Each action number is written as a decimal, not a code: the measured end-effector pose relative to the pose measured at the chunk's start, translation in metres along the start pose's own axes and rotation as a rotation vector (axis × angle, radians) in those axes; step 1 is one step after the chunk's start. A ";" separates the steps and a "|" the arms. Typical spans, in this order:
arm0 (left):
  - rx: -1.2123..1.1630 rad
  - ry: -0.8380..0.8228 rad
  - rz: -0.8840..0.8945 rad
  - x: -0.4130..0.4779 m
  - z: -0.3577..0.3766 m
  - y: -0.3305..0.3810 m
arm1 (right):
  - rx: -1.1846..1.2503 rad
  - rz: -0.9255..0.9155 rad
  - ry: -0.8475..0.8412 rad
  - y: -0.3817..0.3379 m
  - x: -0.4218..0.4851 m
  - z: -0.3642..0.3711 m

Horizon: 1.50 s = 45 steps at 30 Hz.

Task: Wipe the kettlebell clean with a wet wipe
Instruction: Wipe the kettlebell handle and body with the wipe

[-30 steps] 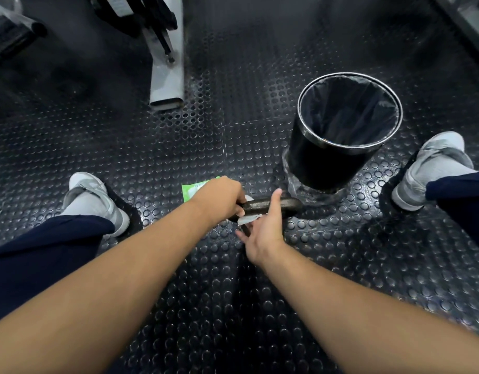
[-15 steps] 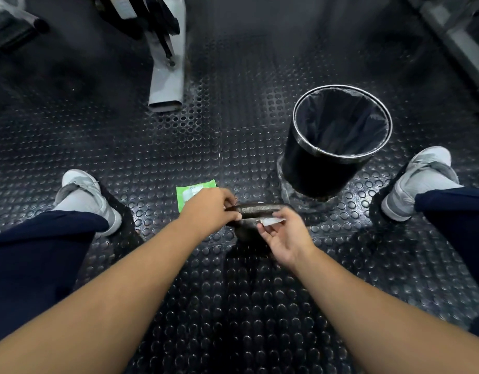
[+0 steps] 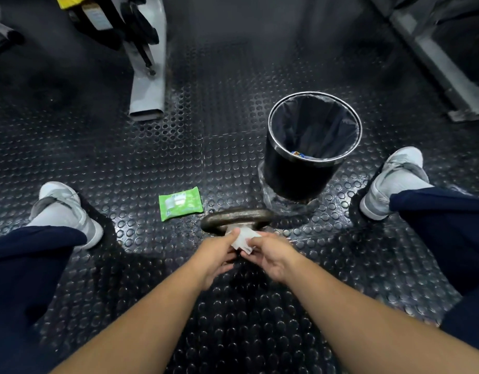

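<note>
The kettlebell (image 3: 237,215) stands on the studded floor (image 3: 233,117) between the person's feet, just short of the bin (image 3: 295,179). Only its handle shows; the hands hide the body. The left hand (image 3: 215,255) and right hand (image 3: 270,255) each have a pinching grip on one edge of the wipe (image 3: 243,238), held just below the handle.

The biggest risk, I judge, is a hard shove on the handle tipping the bell against the bin. A lesser one is that the underside goes unwiped. Least, the thin wet wipe may tear between two pinches, or stay bunched and clean little.

A machine leg (image 3: 147,85) and a frame (image 3: 435,63) stand well apart. Both shoes flank the spot, and the green pack (image 3: 180,203) lies just left of the handle. Nothing blocks the hands.
</note>
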<state>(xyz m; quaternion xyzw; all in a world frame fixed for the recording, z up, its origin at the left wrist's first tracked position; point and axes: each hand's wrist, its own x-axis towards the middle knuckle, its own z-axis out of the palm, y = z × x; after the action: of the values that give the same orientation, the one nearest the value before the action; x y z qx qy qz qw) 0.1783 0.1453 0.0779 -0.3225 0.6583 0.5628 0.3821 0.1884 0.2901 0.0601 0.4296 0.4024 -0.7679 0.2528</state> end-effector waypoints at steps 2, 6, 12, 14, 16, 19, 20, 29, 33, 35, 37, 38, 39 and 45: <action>-0.056 0.072 0.035 0.006 0.014 -0.007 | -0.047 0.004 -0.015 0.002 -0.002 -0.001; -0.056 0.303 0.158 0.025 0.031 -0.005 | -0.558 -0.148 0.088 -0.003 0.008 -0.017; -0.006 0.478 0.222 0.036 0.049 -0.007 | -1.006 -0.686 0.216 -0.065 0.005 -0.053; -0.026 0.501 0.246 0.039 0.059 -0.006 | -1.199 -0.799 0.057 -0.075 0.003 -0.054; -0.067 0.501 0.262 0.041 0.065 -0.005 | -1.327 -0.886 -0.062 -0.076 0.006 -0.052; -0.152 0.431 0.302 0.040 0.070 -0.005 | -1.396 -0.968 -0.081 -0.074 0.012 -0.050; -0.155 0.372 0.335 0.038 0.072 -0.006 | -1.394 -0.983 -0.081 -0.073 0.012 -0.050; 0.587 0.004 0.459 0.039 0.071 -0.024 | -1.370 -1.034 -0.053 -0.065 0.013 -0.052; 1.291 0.082 0.529 0.043 0.049 -0.001 | -1.361 -1.034 -0.030 -0.062 0.011 -0.050; 1.279 0.052 0.521 0.042 0.051 0.010 | -1.351 -1.018 -0.030 -0.062 0.009 -0.049; 1.132 -0.050 0.508 0.045 0.052 0.013 | -1.341 -1.008 -0.025 -0.063 0.007 -0.049; 1.037 -0.096 0.516 0.047 0.049 0.012 | -1.337 -0.999 -0.019 -0.062 0.007 -0.050; 0.923 -0.143 0.528 0.047 0.046 0.010 | -1.331 -0.989 -0.010 -0.063 0.006 -0.051; 0.308 -0.174 0.501 0.033 0.058 -0.025 | -1.346 -0.956 0.006 -0.063 0.008 -0.050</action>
<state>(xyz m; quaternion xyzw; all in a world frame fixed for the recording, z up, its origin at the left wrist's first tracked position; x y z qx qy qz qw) 0.1915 0.1989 0.0328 -0.0391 0.7597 0.5586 0.3307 0.1612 0.3656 0.0633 -0.0293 0.9165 -0.3860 0.1012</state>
